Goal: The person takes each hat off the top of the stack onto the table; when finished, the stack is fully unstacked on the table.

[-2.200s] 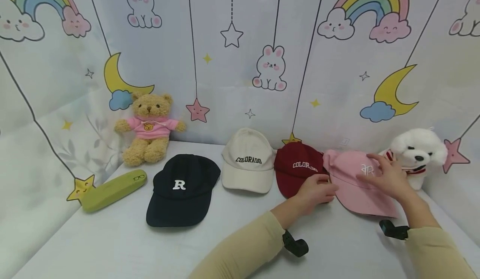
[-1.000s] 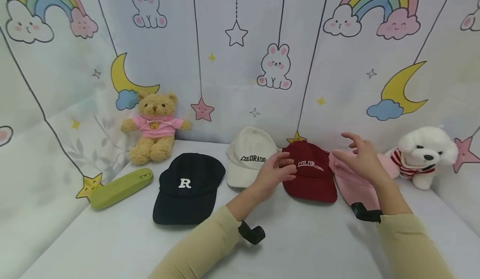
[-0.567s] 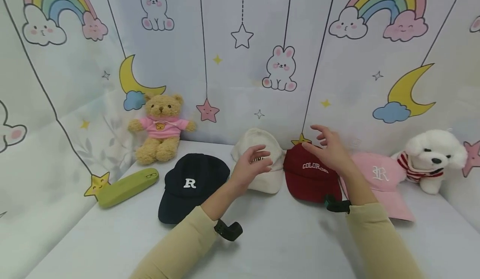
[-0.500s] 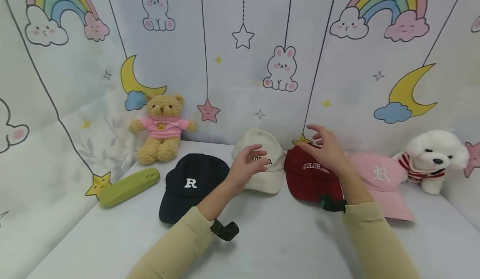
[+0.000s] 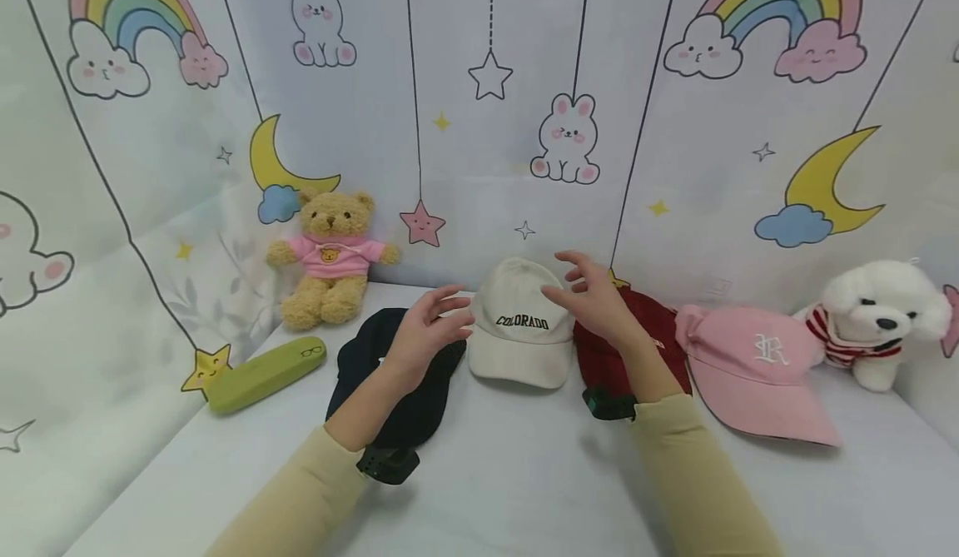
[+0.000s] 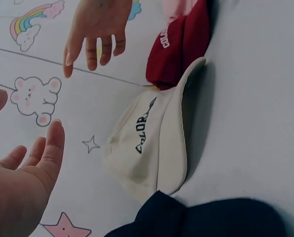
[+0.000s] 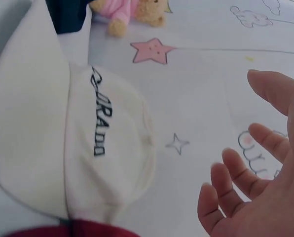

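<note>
Both hands hover on either side of a cream cap [image 5: 520, 353] with COLORADO lettering at the back middle of the table. The left hand [image 5: 424, 336] hangs over the dark navy cap [image 5: 410, 424], hiding much of its letter; its fingers are spread and bent slightly, holding nothing. The right hand [image 5: 596, 299] is raised between the cream cap and the dark red cap [image 5: 659, 324], with thumb and fingers apart and nothing between them. In the right wrist view, the cream cap [image 7: 107, 143] sits beside the bare fingers [image 7: 231, 187].
A pink cap [image 5: 760, 374] lies at the right, beside a white plush dog [image 5: 862, 303]. To the left are a teddy bear [image 5: 333, 257] in a pink hoodie and a green glasses case [image 5: 265, 374]. A patterned cloth backdrop [image 5: 479, 149] rises behind the white tabletop [image 5: 502, 474].
Both hands have swept left: the right from the pink cap past the red one, the left from the red cap to above the navy cap. The caps stay in place; the view shifted slightly.
</note>
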The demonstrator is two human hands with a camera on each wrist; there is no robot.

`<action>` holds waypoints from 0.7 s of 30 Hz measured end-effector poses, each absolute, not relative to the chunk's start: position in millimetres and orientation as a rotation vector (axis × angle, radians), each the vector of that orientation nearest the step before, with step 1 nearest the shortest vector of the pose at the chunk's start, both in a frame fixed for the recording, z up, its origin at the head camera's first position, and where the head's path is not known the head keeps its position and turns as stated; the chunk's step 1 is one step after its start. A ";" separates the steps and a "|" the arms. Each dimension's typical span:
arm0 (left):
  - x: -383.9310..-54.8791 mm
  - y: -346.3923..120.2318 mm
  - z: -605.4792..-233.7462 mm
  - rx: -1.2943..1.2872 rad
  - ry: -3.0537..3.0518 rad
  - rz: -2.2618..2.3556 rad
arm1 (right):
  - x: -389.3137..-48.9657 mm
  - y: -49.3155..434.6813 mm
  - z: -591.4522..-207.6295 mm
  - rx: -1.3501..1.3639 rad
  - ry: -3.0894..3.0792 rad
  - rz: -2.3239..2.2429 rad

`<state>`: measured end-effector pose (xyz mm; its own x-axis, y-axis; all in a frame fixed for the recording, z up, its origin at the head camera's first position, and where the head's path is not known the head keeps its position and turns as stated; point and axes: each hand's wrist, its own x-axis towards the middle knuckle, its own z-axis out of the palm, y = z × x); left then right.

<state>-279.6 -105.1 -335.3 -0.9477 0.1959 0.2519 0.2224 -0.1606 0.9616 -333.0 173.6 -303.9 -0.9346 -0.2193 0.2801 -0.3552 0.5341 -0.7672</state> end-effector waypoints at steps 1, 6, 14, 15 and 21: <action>-278.0 -111.1 -334.6 -0.494 -2.030 -2.317 | -333.6 169.2 -304.7 0.506 -2.616 1.373; -270.0 -140.3 -334.6 -0.446 -2.059 -2.287 | -336.5 145.8 -308.0 0.578 -2.600 1.407; -254.1 -178.9 -339.2 -0.349 -2.049 -2.344 | -339.5 111.5 -307.7 0.592 -2.613 1.429; -252.6 -183.1 -340.0 -0.335 -2.052 -2.345 | -340.2 107.4 -307.8 0.593 -2.611 1.442; -243.4 -204.7 -345.7 -0.253 -2.070 -2.304 | -343.6 83.8 -311.8 0.642 -2.596 1.577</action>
<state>-243.4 -204.7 -345.7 -0.9862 0.0832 0.1432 0.1335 -0.1125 0.9846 -343.6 83.8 -311.8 -0.9138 -0.3271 0.2408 -0.3645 0.3989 -0.8415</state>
